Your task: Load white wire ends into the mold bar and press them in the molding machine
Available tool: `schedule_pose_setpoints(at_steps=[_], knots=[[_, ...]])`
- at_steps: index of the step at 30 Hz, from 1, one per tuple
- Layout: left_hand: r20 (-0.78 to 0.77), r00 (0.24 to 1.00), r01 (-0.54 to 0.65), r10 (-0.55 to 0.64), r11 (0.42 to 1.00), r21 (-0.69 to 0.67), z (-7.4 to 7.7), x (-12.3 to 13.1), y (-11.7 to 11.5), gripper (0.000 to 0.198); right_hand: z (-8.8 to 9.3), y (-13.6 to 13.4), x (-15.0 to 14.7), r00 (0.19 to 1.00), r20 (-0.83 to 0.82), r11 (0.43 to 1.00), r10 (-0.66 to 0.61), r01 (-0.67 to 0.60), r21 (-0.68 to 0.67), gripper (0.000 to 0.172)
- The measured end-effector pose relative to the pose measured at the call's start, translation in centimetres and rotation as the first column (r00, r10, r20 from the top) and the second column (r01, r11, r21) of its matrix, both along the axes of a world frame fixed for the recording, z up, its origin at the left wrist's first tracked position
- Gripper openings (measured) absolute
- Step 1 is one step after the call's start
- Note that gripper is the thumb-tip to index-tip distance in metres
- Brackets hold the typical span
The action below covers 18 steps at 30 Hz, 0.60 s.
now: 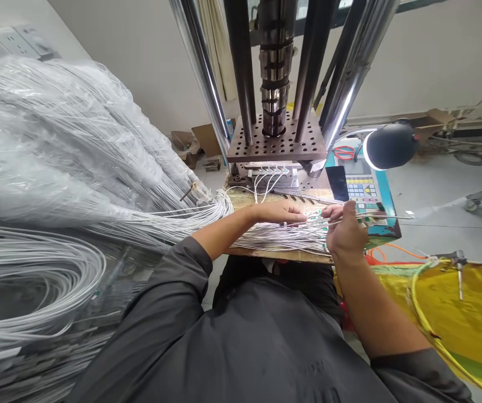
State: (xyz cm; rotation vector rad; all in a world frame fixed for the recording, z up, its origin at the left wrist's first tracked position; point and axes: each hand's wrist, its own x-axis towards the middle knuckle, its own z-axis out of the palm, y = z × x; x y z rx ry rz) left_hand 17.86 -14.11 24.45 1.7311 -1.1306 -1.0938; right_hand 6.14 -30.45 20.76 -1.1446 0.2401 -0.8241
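White cables (274,238) lie in a thick bundle across the wooden bench, several of their ends bearing small green parts. Over the bundle, my left hand (280,212) has its fingers together around a cable near the green ends. My right hand (348,229), thumb up, is closed around a few cables whose ends stick out to the right past the fist. Just beyond my hands, several white cables run in loops into the lower mould (272,176) of a press. The press's drilled plate (278,148) sits above that mould.
Plastic-wrapped cable bundles (65,140) are piled at the left. Steel columns (350,84) rise on both sides of the press. To the right stand a control panel (360,187), a lit lamp (392,145) and red-handled scissors (344,152). Yellow sheeting (471,302) lies lower right.
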Motion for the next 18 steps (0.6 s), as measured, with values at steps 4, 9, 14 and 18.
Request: schedule_pose_setpoints(at_steps=[4, 9, 14, 18], knots=[[-0.151, 0.985, -0.064, 0.078, 0.993, 0.095, -1.1, 0.4, 2.2, 0.042, -0.4, 0.5, -0.1, 0.999, 0.036, 0.999, 0.016, -0.018, 0.037, 0.056], [-0.139, 0.987, -0.082, 0.080, 0.997, -0.011, -3.0, 0.3, 5.0, 0.047, -0.5, 0.7, -0.2, 0.999, 0.045, 0.997, 0.024, -0.027, 0.077, 0.058], [-0.183, 0.971, -0.157, 0.152, 0.988, -0.013, -3.9, -0.4, 7.3, 0.037, 0.1, 0.9, -0.2, 0.997, 0.070, 0.996, 0.030, -0.036, 0.086, 0.058], [-0.317, 0.932, -0.194, 0.179, 0.981, -0.017, -4.3, -0.6, 7.7, 0.036, 0.7, 1.2, -0.1, 0.996, 0.070, 0.996, 0.047, -0.052, 0.073, 0.061]])
